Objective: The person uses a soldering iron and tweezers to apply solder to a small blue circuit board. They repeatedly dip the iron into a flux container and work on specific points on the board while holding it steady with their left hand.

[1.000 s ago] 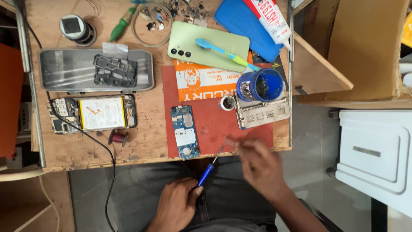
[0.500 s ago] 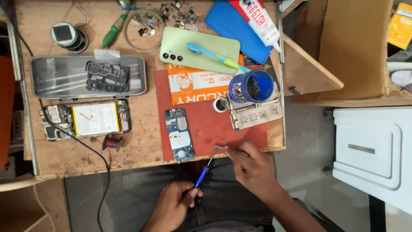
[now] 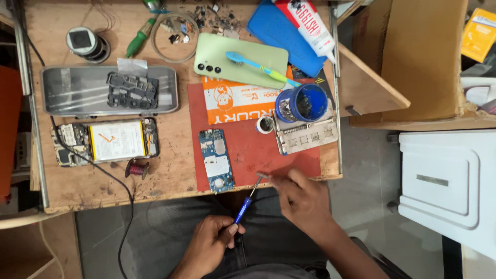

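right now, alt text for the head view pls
Seen from above, the left hand holds a blue-handled tool whose tip meets the right hand at the edge of a red mat. A blue circuit board lies on the mat, on a cluttered wooden bench.

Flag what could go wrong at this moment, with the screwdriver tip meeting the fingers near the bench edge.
1. The right hand pinches something tiny at the tip of the blue screwdriver held by the left hand; right at the red mat edge, it could drop into the lap.
2. The bare circuit board lies close by; a slip could scratch it.
3. The black cable hangs off the bench and could snag the opened phone.
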